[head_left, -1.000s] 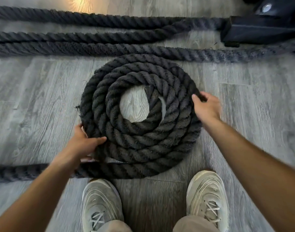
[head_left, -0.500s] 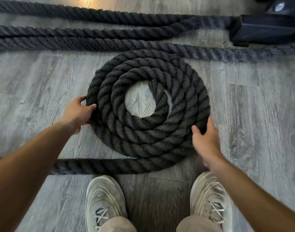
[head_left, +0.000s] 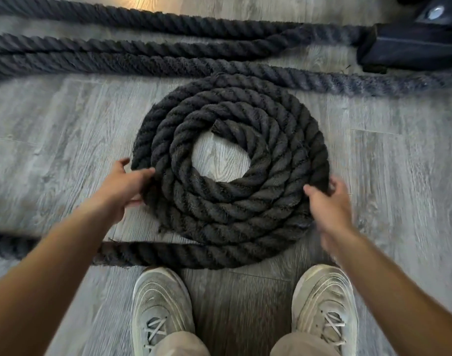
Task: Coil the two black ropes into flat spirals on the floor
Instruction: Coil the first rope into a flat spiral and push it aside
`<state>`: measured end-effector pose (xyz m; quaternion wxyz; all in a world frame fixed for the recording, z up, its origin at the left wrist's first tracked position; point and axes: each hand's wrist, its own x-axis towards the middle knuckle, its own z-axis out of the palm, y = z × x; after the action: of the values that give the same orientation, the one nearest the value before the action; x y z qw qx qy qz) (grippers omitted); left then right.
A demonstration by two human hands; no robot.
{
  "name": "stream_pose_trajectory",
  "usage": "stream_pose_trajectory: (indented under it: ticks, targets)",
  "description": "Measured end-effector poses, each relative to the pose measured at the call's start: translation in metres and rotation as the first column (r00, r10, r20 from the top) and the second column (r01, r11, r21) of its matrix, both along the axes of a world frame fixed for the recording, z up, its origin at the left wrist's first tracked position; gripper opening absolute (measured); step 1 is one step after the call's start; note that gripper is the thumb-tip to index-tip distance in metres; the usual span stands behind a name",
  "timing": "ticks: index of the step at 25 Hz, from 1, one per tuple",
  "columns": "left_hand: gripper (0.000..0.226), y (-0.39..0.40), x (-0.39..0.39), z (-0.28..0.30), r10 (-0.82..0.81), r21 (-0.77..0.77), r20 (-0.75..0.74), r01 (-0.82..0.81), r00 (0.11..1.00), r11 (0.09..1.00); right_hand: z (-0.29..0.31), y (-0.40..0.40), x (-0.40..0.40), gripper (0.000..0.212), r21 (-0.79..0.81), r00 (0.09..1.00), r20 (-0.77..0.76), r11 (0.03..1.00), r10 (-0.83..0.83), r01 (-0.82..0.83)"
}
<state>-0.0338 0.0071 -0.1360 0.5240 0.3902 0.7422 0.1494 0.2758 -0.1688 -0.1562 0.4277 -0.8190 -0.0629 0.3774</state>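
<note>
coil (head_left: pixel 230 201) flat | left hand (head_left: pixel 125 186) grip partly hidden | right hand (head_left: pixel 327 204) blurred

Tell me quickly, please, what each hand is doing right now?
Left hand: gripping the left edge of the coiled black twisted rope.
Right hand: blurred, curled on the coil's right edge; grip cannot be told.

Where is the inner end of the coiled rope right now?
In the head view, the rope end lies at the coil's centre, on the far edge of the bare hole, pointing left.
</note>
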Motion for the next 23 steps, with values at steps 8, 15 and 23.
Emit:
stream_pose_trajectory:
  ticks: [8,15,23]
  targets:
    - [0.077,0.055,-0.001,-0.024,-0.118,0.113,-0.112,0.131,0.987,0.985,-0.016,-0.028,-0.032,0.081,-0.187,0.971,0.124,0.966,0.204,-0.179]
    - [0.066,-0.063,0.005,-0.027,0.062,0.032,0.026,-0.062,0.998,0.998,-0.011,0.047,0.062,0.052,-0.067,0.953,0.291,0.995,0.084,-0.067]
    - [0.083,0.02,-0.013,-0.014,-0.028,0.12,-0.087,0.038,0.996,0.992,-0.007,-0.013,-0.018,0.067,-0.072,0.982,0.171,0.995,0.081,-0.07]
